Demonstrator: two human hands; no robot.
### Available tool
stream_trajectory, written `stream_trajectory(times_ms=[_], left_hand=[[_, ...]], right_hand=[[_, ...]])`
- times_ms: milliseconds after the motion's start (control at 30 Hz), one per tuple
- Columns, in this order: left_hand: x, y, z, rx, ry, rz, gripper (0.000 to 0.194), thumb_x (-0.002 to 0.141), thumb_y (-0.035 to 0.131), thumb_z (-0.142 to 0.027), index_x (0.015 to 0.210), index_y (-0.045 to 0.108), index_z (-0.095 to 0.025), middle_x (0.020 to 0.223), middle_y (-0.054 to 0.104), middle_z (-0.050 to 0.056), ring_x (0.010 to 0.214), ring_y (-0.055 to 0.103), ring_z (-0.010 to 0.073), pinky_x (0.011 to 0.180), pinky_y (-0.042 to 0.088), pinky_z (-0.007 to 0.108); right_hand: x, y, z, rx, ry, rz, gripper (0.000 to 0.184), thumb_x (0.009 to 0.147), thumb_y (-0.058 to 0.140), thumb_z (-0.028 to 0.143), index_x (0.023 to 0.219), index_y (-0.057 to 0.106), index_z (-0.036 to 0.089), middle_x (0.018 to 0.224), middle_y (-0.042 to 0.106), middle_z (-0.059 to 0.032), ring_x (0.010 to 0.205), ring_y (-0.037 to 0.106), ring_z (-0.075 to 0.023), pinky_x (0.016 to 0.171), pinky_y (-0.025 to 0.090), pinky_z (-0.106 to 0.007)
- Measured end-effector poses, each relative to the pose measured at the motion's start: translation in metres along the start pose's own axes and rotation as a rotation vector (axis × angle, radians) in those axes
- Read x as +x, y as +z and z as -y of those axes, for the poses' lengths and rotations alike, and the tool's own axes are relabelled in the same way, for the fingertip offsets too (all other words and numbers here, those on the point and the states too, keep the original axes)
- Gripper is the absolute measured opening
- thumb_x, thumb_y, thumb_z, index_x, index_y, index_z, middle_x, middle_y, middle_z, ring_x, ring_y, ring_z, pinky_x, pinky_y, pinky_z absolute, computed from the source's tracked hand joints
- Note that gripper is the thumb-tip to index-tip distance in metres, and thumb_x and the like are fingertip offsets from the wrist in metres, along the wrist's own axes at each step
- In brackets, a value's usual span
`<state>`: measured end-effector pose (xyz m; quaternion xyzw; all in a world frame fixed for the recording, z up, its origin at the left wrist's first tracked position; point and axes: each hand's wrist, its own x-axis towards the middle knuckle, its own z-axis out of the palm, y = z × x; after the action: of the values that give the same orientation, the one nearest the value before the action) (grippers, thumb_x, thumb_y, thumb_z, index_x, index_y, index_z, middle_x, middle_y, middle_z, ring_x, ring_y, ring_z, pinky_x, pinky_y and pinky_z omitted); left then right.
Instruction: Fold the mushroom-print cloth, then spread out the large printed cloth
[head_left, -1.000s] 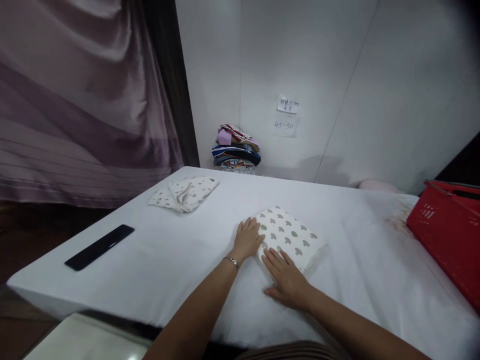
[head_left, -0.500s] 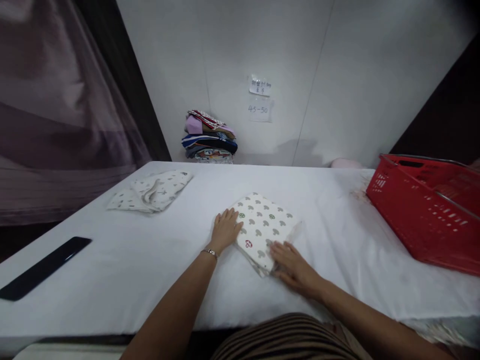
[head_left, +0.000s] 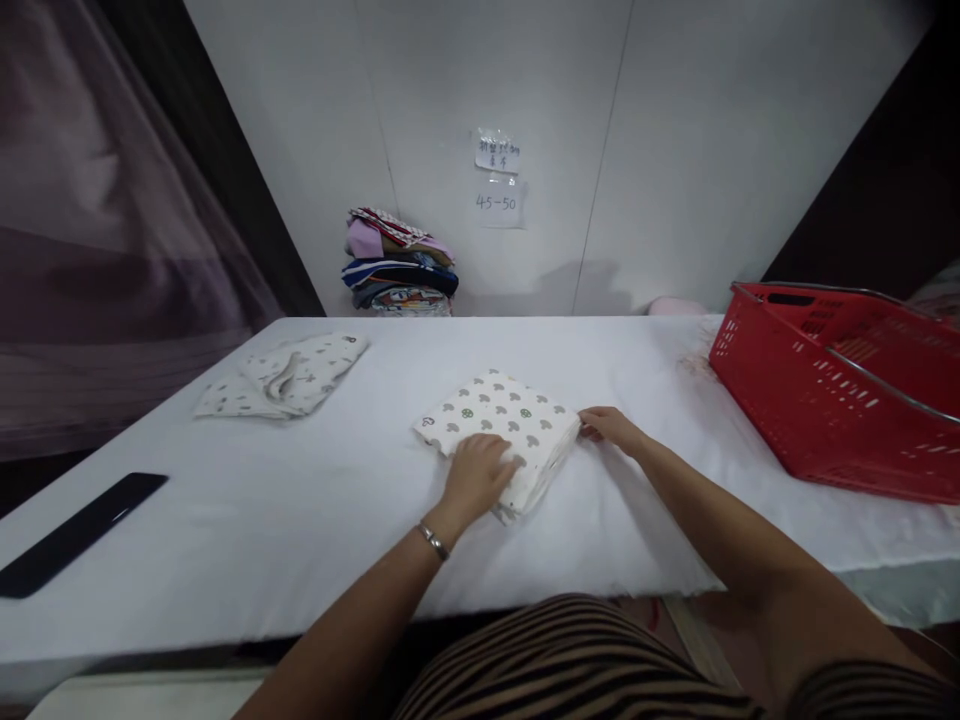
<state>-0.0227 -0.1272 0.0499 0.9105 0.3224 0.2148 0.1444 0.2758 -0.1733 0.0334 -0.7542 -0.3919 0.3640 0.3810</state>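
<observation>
A folded white cloth [head_left: 510, 405] printed with grey mushroom shapes and a few green marks lies flat on the white-covered table [head_left: 315, 520]. My left hand [head_left: 478, 475] rests on its near left part, fingers stretched over the fabric, a metal bracelet at the wrist. At the cloth's right corner, my right hand [head_left: 611, 427] has its fingers closed in a pinch on the edge; the fingertips are partly hidden. Farther left lies a second white cloth [head_left: 315, 370] with a small print, loosely folded and touched by neither hand.
A red plastic basket [head_left: 810, 410] with metal handles stands on the table's right side. A long black flat object [head_left: 82, 535] lies near the left edge. Beyond the table, a stack of folded fabrics [head_left: 401, 265] sits against the wall, left of two paper notes [head_left: 497, 180].
The view has swung right, bringing more of the basket in. My right hand has gone from lying on the cloth's near side to its right corner. My left hand has slid nearer along the cloth.
</observation>
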Motion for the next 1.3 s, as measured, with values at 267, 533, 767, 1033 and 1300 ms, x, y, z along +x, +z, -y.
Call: stream_trajectory(times_ms=[267, 533, 767, 1033, 1300], left_hand=[[-0.021, 0.02, -0.041, 0.116, -0.001, 0.145, 0.017, 0.083, 0.059, -0.032, 0.097, 0.06, -0.022, 0.104, 0.059, 0.006, 0.099, 0.05, 0.0241, 0.09, 0.035, 0.042], [-0.018, 0.028, -0.047, 0.146, -0.037, 0.091, 0.012, 0.085, 0.054, -0.029, 0.09, 0.059, -0.02, 0.097, 0.059, 0.007, 0.097, 0.051, 0.0253, 0.085, 0.037, 0.042], [0.003, 0.031, -0.054, 0.162, -0.091, 0.118, 0.016, 0.084, 0.056, -0.031, 0.095, 0.058, -0.02, 0.098, 0.058, 0.007, 0.095, 0.053, 0.0235, 0.078, 0.042, 0.036], [0.01, 0.037, -0.054, 0.169, -0.15, 0.149, 0.016, 0.089, 0.046, -0.026, 0.088, 0.06, -0.02, 0.093, 0.06, 0.006, 0.092, 0.055, 0.0201, 0.078, 0.042, 0.033], [0.012, 0.04, -0.055, 0.214, -0.186, 0.135, 0.018, 0.09, 0.043, -0.023, 0.086, 0.06, -0.019, 0.09, 0.062, 0.005, 0.089, 0.057, 0.018, 0.075, 0.041, 0.03]], right_hand=[[0.015, 0.001, 0.008, -0.152, -0.021, 0.119, 0.037, 0.077, 0.062, 0.049, 0.079, 0.07, 0.014, 0.071, 0.067, -0.0059, 0.06, 0.056, -0.0129, 0.048, 0.042, -0.021], [0.018, 0.007, 0.008, -0.325, -0.173, 0.016, 0.019, 0.077, 0.062, 0.034, 0.072, 0.069, 0.016, 0.067, 0.065, -0.0029, 0.066, 0.058, -0.0165, 0.061, 0.043, -0.025], [0.0, 0.001, 0.004, -0.36, -0.563, -0.06, 0.021, 0.083, 0.052, 0.026, 0.096, 0.069, 0.022, 0.104, 0.066, -0.0055, 0.099, 0.056, -0.0198, 0.089, 0.043, -0.034], [-0.004, -0.002, -0.008, -0.581, -1.018, 0.098, 0.024, 0.087, 0.05, 0.022, 0.101, 0.07, 0.022, 0.104, 0.065, -0.0086, 0.099, 0.055, -0.0218, 0.089, 0.045, -0.04], [-0.002, 0.0, -0.003, -0.693, -1.21, 0.098, 0.024, 0.089, 0.049, 0.018, 0.103, 0.069, 0.021, 0.102, 0.065, -0.0103, 0.095, 0.056, -0.0225, 0.082, 0.048, -0.04]])
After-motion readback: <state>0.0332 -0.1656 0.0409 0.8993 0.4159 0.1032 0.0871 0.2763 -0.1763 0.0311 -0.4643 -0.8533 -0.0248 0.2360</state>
